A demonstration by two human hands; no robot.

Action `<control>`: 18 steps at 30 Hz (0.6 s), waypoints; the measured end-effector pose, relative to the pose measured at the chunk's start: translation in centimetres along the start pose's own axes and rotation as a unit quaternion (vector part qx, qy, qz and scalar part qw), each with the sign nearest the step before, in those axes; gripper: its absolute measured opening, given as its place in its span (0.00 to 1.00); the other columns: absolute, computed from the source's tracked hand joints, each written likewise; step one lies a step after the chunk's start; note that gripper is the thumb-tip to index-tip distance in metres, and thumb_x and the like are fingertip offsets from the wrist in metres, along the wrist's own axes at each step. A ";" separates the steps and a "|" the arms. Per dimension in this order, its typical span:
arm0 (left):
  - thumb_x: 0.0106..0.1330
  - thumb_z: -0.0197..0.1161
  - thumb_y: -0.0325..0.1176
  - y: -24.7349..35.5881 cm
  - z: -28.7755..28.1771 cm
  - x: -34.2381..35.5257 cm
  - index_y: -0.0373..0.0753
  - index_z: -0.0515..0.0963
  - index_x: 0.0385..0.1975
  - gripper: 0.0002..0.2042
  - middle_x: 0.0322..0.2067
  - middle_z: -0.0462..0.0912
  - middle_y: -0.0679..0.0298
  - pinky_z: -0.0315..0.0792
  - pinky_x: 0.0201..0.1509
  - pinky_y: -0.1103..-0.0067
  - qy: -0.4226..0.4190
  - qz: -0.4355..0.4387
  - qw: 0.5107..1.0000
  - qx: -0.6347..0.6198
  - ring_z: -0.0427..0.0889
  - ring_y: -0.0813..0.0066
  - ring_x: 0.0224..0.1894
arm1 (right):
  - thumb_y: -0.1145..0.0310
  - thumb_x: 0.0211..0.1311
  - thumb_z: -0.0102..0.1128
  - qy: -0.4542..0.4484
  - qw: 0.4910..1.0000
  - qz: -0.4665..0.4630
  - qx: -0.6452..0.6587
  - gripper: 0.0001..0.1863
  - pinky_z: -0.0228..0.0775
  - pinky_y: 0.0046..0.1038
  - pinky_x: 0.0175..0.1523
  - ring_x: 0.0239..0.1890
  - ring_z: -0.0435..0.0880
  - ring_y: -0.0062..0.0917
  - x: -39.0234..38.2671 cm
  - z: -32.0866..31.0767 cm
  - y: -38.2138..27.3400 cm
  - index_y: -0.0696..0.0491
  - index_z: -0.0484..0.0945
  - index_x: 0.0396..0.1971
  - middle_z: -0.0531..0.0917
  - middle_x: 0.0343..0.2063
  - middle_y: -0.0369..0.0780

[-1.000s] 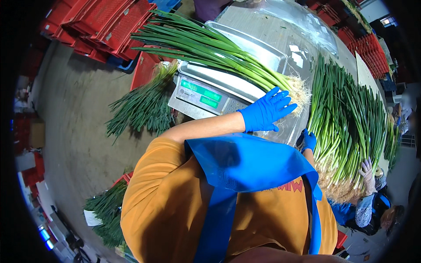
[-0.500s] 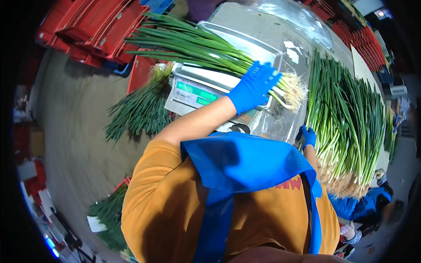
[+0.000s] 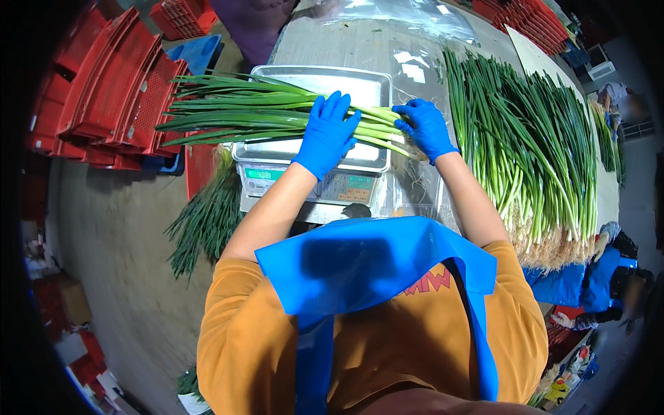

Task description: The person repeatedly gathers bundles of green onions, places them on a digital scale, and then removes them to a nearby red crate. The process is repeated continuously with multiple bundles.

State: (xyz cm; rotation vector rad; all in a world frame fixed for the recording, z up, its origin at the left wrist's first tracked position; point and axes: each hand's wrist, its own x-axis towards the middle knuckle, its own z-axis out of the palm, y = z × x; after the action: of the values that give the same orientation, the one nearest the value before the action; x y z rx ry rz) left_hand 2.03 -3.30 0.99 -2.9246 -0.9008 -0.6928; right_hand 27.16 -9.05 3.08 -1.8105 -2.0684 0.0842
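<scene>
Scallion bunch (image 3: 277, 111) lies crosswise; leaves (image 3: 214, 106) leftward, pale ends (image 3: 377, 126) rightward.

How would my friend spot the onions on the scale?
On the grey table, find the silver scale tray. Across it lies the green onion bunch, under the blue-gloved left hand. Its leaves point left, unlike the bigger pile at right.

Shiny smooth metal scale tray (image 3: 354, 81), glossy plastic apron (image 3: 415, 259), matt cloth shirt (image 3: 415, 346)
</scene>
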 end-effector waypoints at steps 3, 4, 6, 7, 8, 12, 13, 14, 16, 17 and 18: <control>0.45 0.72 0.38 -0.2 -0.1 0.8 0.46 0.79 0.43 0.22 0.54 0.69 0.53 0.50 0.69 0.55 0.012 0.013 1.000 -0.013 0.63 0.51 0.61 | 0.63 0.52 0.66 -0.036 0.998 0.005 -0.052 0.12 0.73 0.37 0.42 0.37 0.80 0.40 0.9 0.5 0.6 0.50 0.83 0.37 0.81 0.34 0.45; 0.45 0.71 0.37 -0.5 0.1 1.1 0.46 0.79 0.42 0.21 0.51 0.70 0.54 0.51 0.68 0.55 0.008 0.016 1.000 -0.019 0.65 0.52 0.59 | 0.64 0.51 0.67 -0.052 0.997 0.009 -0.058 0.12 0.73 0.36 0.43 0.37 0.80 0.40 1.2 0.5 0.7 0.51 0.83 0.36 0.81 0.34 0.45; 0.44 0.71 0.35 -0.7 0.3 1.2 0.46 0.78 0.39 0.19 0.46 0.71 0.56 0.54 0.66 0.56 0.018 0.030 0.999 -0.032 0.68 0.53 0.54 | 0.63 0.50 0.68 -0.072 0.996 0.014 -0.051 0.12 0.73 0.37 0.43 0.38 0.80 0.40 1.4 0.2 0.7 0.52 0.83 0.34 0.80 0.34 0.45; 0.44 0.71 0.34 -0.8 0.5 1.0 0.46 0.78 0.38 0.18 0.43 0.71 0.57 0.57 0.64 0.57 0.033 0.039 0.998 -0.038 0.69 0.54 0.52 | 0.62 0.50 0.68 -0.075 0.996 0.016 -0.037 0.12 0.73 0.38 0.43 0.39 0.80 0.40 1.5 0.1 0.7 0.52 0.82 0.33 0.80 0.35 0.46; 0.44 0.70 0.33 -0.7 0.6 1.0 0.45 0.78 0.37 0.17 0.41 0.71 0.58 0.61 0.61 0.58 0.047 0.050 0.997 -0.045 0.70 0.55 0.49 | 0.61 0.50 0.68 -0.079 0.996 0.018 -0.024 0.12 0.73 0.39 0.43 0.39 0.80 0.41 1.5 -0.1 0.8 0.52 0.82 0.32 0.80 0.35 0.46; 0.45 0.68 0.30 -0.5 0.6 0.9 0.46 0.77 0.41 0.19 0.37 0.71 0.59 0.67 0.44 0.65 0.095 0.061 0.993 -0.042 0.71 0.58 0.40 | 0.61 0.48 0.70 -0.046 0.990 0.102 0.088 0.14 0.72 0.39 0.43 0.39 0.80 0.42 1.2 -0.1 1.2 0.53 0.82 0.32 0.80 0.35 0.46; 0.45 0.67 0.29 -0.5 1.0 0.7 0.46 0.77 0.42 0.20 0.36 0.71 0.59 0.67 0.44 0.66 0.088 0.051 0.994 -0.027 0.71 0.58 0.40 | 0.61 0.48 0.70 -0.043 0.992 0.083 0.080 0.14 0.72 0.39 0.43 0.38 0.80 0.42 1.0 -0.1 0.9 0.53 0.82 0.32 0.81 0.34 0.46; 0.46 0.67 0.29 -0.6 1.3 0.6 0.46 0.77 0.44 0.21 0.36 0.71 0.59 0.68 0.44 0.66 0.080 0.042 0.996 -0.011 0.71 0.58 0.39 | 0.61 0.49 0.70 -0.039 0.995 0.064 0.073 0.13 0.72 0.39 0.43 0.38 0.80 0.42 0.8 -0.2 0.5 0.52 0.82 0.32 0.81 0.34 0.45; 0.48 0.65 0.29 0.1 0.3 0.7 0.45 0.76 0.49 0.23 0.32 0.72 0.60 0.68 0.41 0.67 0.078 0.028 0.996 -0.020 0.72 0.59 0.36 | 0.61 0.49 0.69 -0.024 0.999 -0.018 0.022 0.13 0.72 0.38 0.42 0.36 0.80 0.42 0.0 -0.2 0.0 0.51 0.82 0.32 0.81 0.31 0.45; 0.49 0.64 0.29 0.0 0.5 0.7 0.45 0.76 0.48 0.22 0.31 0.72 0.60 0.68 0.40 0.67 0.070 0.031 0.997 -0.026 0.73 0.59 0.35 | 0.59 0.51 0.68 -0.015 0.998 -0.034 0.043 0.11 0.72 0.38 0.40 0.35 0.80 0.42 -0.4 -0.5 -0.4 0.51 0.82 0.30 0.81 0.30 0.45; 0.50 0.64 0.29 -0.1 0.8 0.5 0.45 0.76 0.48 0.21 0.30 0.72 0.60 0.68 0.39 0.67 0.062 0.032 0.997 -0.031 0.73 0.59 0.35 | 0.57 0.53 0.65 -0.029 0.996 -0.005 0.082 0.12 0.72 0.38 0.40 0.35 0.80 0.41 -0.4 -0.6 -0.2 0.50 0.82 0.29 0.81 0.30 0.45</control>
State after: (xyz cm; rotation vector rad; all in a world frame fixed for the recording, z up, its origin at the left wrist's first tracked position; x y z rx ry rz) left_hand 2.67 -2.88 0.48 -2.9099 -0.7847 -0.9012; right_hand 27.20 -9.60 3.59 -1.7176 -2.0439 0.2975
